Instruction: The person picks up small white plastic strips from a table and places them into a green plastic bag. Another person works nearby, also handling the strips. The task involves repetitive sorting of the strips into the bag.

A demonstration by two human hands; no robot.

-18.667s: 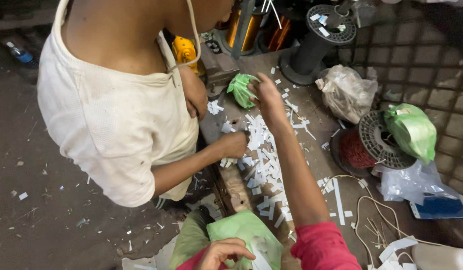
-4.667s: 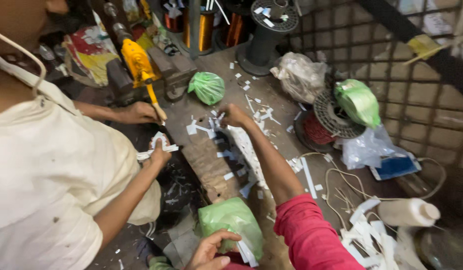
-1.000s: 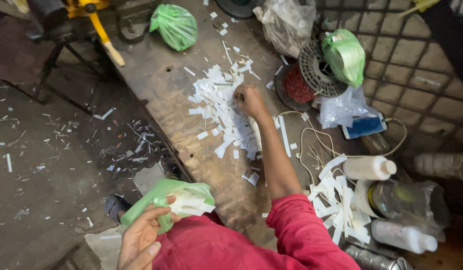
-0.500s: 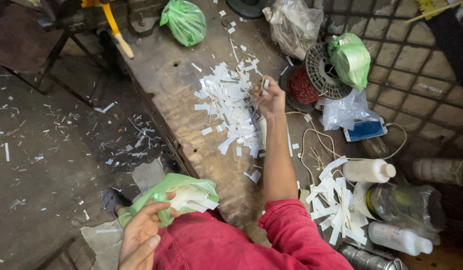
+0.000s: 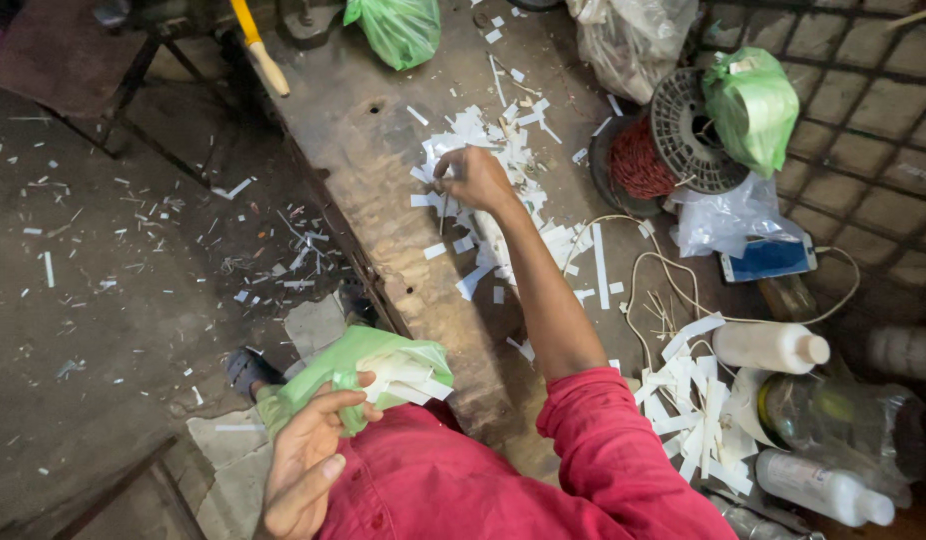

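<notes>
Your left hand (image 5: 305,462) sits close to your body, fingers clenched round a green plastic bag (image 5: 363,365) w/ white strips poking out its open mouth. Further out, your right hand (image 5: 473,178) reaches across the worn metal bench (image 5: 383,190), fingertips pinched down into the pile of white paper strips (image 5: 503,170); can't tell if it's got any yet. Beyond that: a wire spool (image 5: 683,135) & another green bag (image 5: 398,28) at the far edge.
</notes>
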